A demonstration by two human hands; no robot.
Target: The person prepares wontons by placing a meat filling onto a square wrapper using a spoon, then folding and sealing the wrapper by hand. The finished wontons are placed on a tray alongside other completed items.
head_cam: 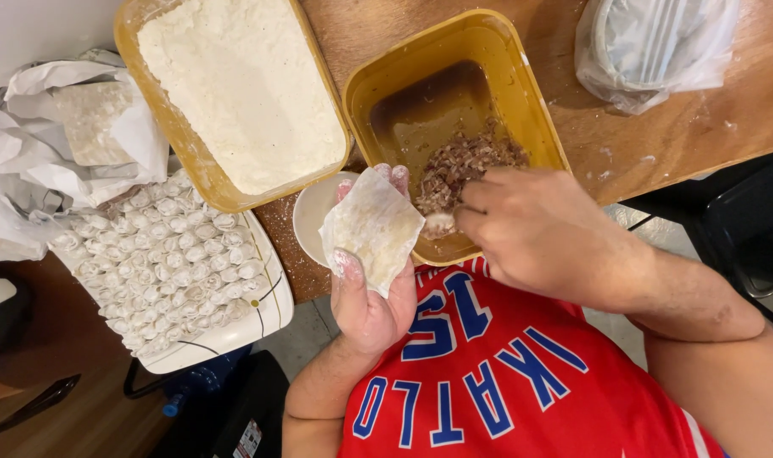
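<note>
We see a yellow tub (162, 110) of white flour at upper left, on the wooden table (709, 119). Below it a white tray (263, 318) holds rows of small folded dumplings (162, 263), packed close together. Crumpled white paper (39, 161) lies left of the tub, with a stack of wrappers (89, 123) on it. A small white dish (312, 216) sits between tray and table edge. A clear bag (649, 42) around a bowl rests at upper right. A dark chair (734, 229) stands at right.
</note>
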